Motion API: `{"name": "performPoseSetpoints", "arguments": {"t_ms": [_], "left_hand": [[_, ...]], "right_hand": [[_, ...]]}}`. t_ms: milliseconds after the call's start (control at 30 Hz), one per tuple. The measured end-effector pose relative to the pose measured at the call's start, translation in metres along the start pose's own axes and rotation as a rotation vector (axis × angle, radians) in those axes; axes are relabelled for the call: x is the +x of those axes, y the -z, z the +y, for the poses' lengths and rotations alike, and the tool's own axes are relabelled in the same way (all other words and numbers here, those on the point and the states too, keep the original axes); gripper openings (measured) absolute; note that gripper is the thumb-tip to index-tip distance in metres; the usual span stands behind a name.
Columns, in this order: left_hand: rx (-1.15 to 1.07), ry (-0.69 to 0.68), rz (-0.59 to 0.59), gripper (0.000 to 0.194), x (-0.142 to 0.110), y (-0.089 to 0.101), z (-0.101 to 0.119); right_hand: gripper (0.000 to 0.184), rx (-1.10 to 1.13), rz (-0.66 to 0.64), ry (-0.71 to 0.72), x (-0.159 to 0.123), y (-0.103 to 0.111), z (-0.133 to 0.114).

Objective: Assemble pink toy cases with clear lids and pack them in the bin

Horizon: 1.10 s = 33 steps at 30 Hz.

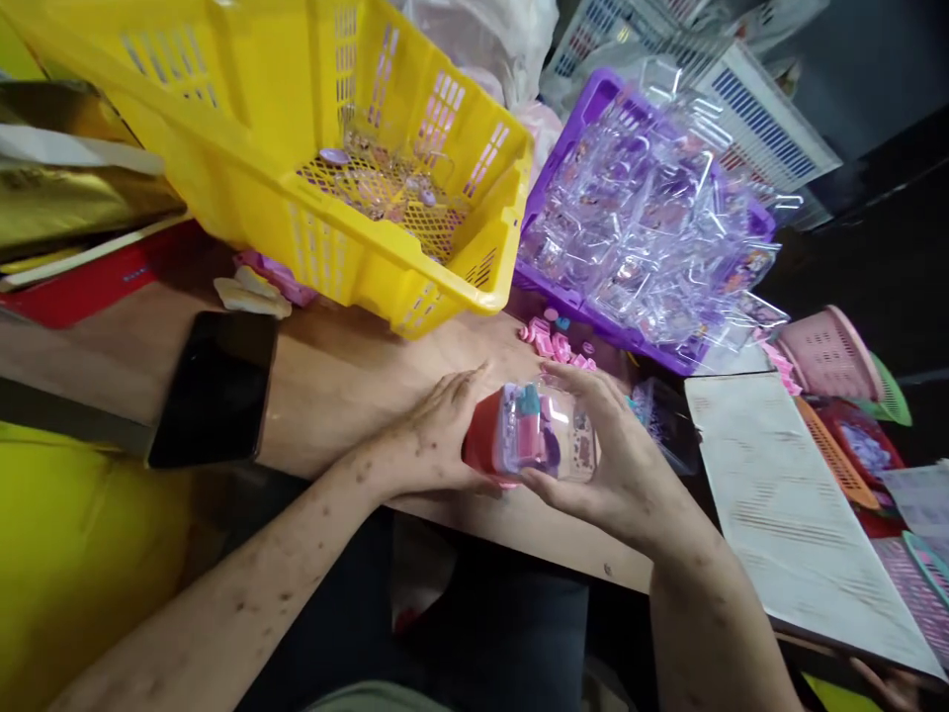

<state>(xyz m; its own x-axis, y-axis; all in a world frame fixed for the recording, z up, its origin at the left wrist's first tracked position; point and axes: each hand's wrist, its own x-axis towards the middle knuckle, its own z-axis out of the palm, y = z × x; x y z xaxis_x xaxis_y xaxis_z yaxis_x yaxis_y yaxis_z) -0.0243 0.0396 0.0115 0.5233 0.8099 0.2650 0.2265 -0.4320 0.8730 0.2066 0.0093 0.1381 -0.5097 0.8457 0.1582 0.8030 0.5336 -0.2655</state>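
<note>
Fingers spread in a wide curve and pressing in from its two ends, a person's left hand (445, 435) cups a smooth red piece (483, 435) while the right hand (619, 455) grips a boxy, glossy clear plastic package (574, 435) butted against it, thumb on the near side and fingers over the far side, above the near edge of a wooden worktable (333, 386). Pink, teal and purple shapes show through the shiny shell; whether the red piece is joined to it cannot be told. Just beyond the hands lie small molded pink plastic pieces (556, 341), and near the right hand sits a dark, clear-walled tray (667, 425), partly hidden by it. Behind rise a slotted yellow plastic crate (415, 267), a few clear packages on its mesh floor, and a purple plastic crate (541, 183) heaped with crinkled, hook-topped clear packs (645, 218). To the left, a black smartphone (215, 391) lies flat near a cream-colored scrap (252, 294), with glossy gold sheeting (66, 208) and a red box (111, 272) farther out. To the right, a scuffed white board (793, 494) slants past pink (830, 351), green (894, 391) and orange baskets (834, 455); another person's hand (886, 682) shows at the lower edge. White lattice crates (771, 114) and translucent plastic bags (481, 40) fill the dim background.
</note>
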Motion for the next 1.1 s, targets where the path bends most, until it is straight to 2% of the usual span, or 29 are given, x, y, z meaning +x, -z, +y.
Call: {"name": "performPoseSetpoints", "arguments": {"t_ms": [133,233,400,533,667,767,833,967,1100], "left_hand": [[-0.028,-0.047,-0.008,0.135,0.003,-0.007,0.000],[-0.060,-0.063,0.023,0.124,0.008,-0.012,0.003],[-0.110,-0.081,0.071,0.114,0.013,-0.017,0.000],[-0.110,-0.106,0.082,0.111,0.013,-0.018,-0.001],[-0.078,-0.080,0.074,0.102,0.012,-0.019,0.002],[-0.051,-0.072,0.077,0.095,0.012,-0.020,0.002],[-0.046,-0.078,0.088,0.099,0.011,-0.021,0.000],[-0.045,-0.104,0.097,0.120,0.010,-0.023,-0.003],[-0.021,-0.097,0.094,0.122,0.009,-0.023,-0.002]], "right_hand": [[0.082,-0.053,-0.027,0.061,0.006,-0.002,0.004],[0.085,-0.095,-0.093,0.087,0.010,-0.002,0.004],[0.086,-0.145,-0.127,0.007,0.016,-0.005,-0.007],[0.078,-0.182,-0.092,-0.098,0.018,-0.008,-0.020],[0.072,-0.207,-0.100,-0.087,0.021,-0.009,-0.027],[0.056,-0.241,-0.070,-0.071,0.024,-0.011,-0.029],[0.052,-0.257,-0.032,-0.069,0.025,-0.013,-0.029],[0.070,-0.280,0.001,-0.051,0.023,-0.016,-0.030],[0.068,-0.311,0.008,-0.013,0.022,-0.016,-0.033]]}}
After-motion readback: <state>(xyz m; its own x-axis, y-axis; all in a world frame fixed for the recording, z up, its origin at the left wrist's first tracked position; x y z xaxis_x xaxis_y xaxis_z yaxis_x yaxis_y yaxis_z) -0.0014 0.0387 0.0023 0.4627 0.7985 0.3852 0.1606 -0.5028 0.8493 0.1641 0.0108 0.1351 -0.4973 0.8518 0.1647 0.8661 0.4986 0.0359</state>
